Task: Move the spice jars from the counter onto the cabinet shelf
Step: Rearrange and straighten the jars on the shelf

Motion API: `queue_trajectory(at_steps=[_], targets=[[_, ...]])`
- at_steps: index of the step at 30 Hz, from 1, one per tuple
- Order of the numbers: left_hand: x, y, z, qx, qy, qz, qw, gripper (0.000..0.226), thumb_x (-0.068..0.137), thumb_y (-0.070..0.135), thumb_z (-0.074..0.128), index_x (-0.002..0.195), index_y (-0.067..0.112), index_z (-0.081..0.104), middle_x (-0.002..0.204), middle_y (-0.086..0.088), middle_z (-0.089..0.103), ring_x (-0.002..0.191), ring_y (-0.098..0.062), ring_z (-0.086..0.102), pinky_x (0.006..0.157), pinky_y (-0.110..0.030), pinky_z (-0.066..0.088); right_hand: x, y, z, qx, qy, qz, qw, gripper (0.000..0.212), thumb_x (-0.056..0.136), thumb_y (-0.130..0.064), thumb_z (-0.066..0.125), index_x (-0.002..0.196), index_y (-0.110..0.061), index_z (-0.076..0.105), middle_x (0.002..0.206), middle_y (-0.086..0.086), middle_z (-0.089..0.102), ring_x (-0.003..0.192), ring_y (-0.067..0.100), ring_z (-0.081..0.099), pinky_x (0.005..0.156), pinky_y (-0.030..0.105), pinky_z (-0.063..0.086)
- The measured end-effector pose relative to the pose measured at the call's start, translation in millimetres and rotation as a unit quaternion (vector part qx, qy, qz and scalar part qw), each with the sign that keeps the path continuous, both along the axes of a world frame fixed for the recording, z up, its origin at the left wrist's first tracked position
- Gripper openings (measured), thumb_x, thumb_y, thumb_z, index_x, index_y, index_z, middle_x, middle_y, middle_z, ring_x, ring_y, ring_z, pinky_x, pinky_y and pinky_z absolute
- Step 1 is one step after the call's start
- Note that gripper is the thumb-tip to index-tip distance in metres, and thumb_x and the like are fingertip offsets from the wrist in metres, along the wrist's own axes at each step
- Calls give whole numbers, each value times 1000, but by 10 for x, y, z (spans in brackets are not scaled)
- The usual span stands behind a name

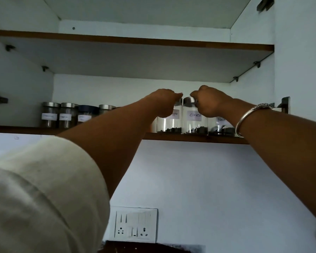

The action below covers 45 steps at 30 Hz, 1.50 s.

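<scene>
The cloves jar point(195, 123) and pepper jar point(169, 124) stand side by side on the cabinet shelf point(190, 140). Your right grip point(208, 102) curls round the cloves lid; your left grip point(162, 99) clasps the pepper lid, hiding part of its label.

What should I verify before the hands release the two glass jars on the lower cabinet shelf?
1. The clear glass jar labelled cloves, with a steel lid, stands upright on the brown-edged cabinet shelf: ok.
2. The clear glass jar with label ending "pper" stands upright beside it: ok.
3. The left hand grips the "pper" jar's lid and the right hand grips the cloves jar's lid: ok.
4. Both bases sit well back from the shelf's front edge: cannot tell.
5. Lids closed tight: cannot tell.
</scene>
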<state>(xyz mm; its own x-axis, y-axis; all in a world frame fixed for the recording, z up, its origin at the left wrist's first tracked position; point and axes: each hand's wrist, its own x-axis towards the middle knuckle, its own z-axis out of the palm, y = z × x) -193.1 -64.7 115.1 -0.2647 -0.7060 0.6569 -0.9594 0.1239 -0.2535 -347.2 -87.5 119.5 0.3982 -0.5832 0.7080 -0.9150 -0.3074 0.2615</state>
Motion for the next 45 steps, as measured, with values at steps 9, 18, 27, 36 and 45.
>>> queue_trajectory(at_steps=[9, 18, 27, 36, 45], targets=[[41, -214, 166, -17, 11, 26, 999, 51, 91, -4, 43, 137, 19, 46, 127, -10, 59, 111, -27, 55, 93, -30, 45, 155, -180, 81, -20, -9, -37, 999, 39, 88, -8, 51, 127, -9, 53, 126, 17, 48, 107, 32, 55, 85, 35, 47], [154, -682, 213, -1, 1, 12, 1000, 48, 93, 0, 44, 139, 17, 46, 132, -9, 56, 117, -26, 52, 94, -28, 42, 334, -573, 99, 13, -4, -66, 998, 31, 90, -8, 49, 121, -4, 55, 116, 13, 60, 107, 27, 56, 80, 31, 45], [274, -1121, 238, 11, -28, 27, 999, 52, 93, -2, 41, 140, 19, 43, 135, -10, 52, 119, -27, 50, 94, -28, 42, 466, -1008, 153, 49, 2, -97, 994, 22, 90, -11, 49, 109, -4, 59, 94, 7, 56, 86, 23, 51, 72, 30, 43], [385, -1565, 221, 21, -23, 45, 999, 53, 93, -4, 39, 140, 18, 42, 137, -9, 50, 122, -27, 48, 96, -28, 40, 621, -1392, 203, 83, 27, -128, 988, 20, 88, -8, 49, 106, -6, 57, 85, 5, 53, 87, 24, 52, 77, 31, 45], [374, -1754, 219, 38, -76, 75, 994, 45, 95, 5, 44, 139, 13, 45, 133, -11, 53, 121, -27, 51, 96, -31, 41, 618, -1721, 205, 78, 37, -123, 989, 21, 93, -18, 42, 81, -2, 48, 85, 7, 51, 82, 27, 56, 80, 37, 43]])
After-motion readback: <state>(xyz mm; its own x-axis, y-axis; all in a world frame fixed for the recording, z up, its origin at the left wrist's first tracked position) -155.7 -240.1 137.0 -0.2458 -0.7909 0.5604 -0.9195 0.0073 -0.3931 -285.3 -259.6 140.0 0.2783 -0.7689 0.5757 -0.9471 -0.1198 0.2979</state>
